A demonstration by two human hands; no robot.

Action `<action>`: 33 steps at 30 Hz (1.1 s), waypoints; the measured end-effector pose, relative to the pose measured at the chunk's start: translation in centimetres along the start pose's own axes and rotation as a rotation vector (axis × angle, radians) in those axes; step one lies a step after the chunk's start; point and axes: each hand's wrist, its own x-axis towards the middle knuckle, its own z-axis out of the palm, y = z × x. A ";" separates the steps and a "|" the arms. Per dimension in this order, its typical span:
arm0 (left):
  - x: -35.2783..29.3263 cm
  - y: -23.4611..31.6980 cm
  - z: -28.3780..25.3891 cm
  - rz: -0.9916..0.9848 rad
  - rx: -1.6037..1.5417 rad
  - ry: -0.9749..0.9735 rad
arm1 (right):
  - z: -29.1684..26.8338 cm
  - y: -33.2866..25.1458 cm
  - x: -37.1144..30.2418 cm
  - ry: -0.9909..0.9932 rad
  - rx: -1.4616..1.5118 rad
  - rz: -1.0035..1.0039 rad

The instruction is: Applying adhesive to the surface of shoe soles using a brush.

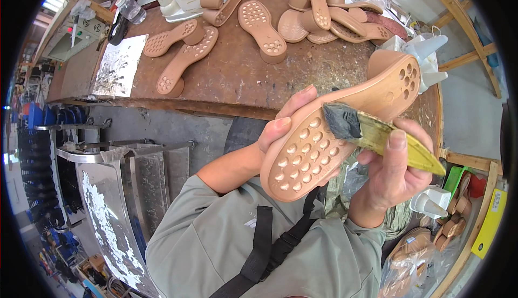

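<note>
Holding tan dimpled sole [315,155], dark-tipped brush [372,134] over it

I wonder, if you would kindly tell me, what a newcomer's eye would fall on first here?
Probably the big tan sole near the centre, its face dotted with round hollows, held by the left hand. Next would be the brush angled across it, with dark bristles and a yellow handle, in the grip of the right hand. Beyond, other soles lie on the brown table.
</note>
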 end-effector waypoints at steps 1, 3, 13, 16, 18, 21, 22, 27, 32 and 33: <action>0.1 0.2 0.6 -0.043 0.011 0.078 | 0.1 -0.1 -0.3 -0.018 -0.004 -0.013; -0.2 -0.7 0.6 0.147 0.166 0.133 | 0.3 -0.2 -1.0 -0.043 -0.006 -0.024; 1.6 0.0 -2.9 0.748 0.707 -0.292 | -0.2 0.4 -2.5 -0.342 0.024 -0.165; 2.6 -0.3 -4.1 1.019 1.148 -0.416 | -0.4 0.2 -2.4 -0.375 0.044 -0.154; 2.8 -0.6 -4.5 1.108 1.299 -0.450 | -0.6 0.2 -2.1 -0.411 0.049 -0.157; 2.9 -0.9 -4.7 1.038 1.237 -0.487 | -1.0 0.5 -1.4 -0.496 0.024 -0.259; 2.9 -1.0 -4.7 1.040 1.237 -0.485 | -1.2 0.6 -1.2 -0.544 0.024 -0.284; 2.9 0.1 -4.6 0.941 1.328 -0.547 | -1.9 0.3 0.1 -0.694 -0.032 -0.356; 2.5 -0.9 -4.5 0.855 1.231 -0.489 | -2.3 -0.2 1.2 -0.836 0.007 -0.296; 2.6 -0.9 -4.3 0.833 1.199 -0.473 | -2.3 -0.2 1.1 -0.829 0.002 -0.297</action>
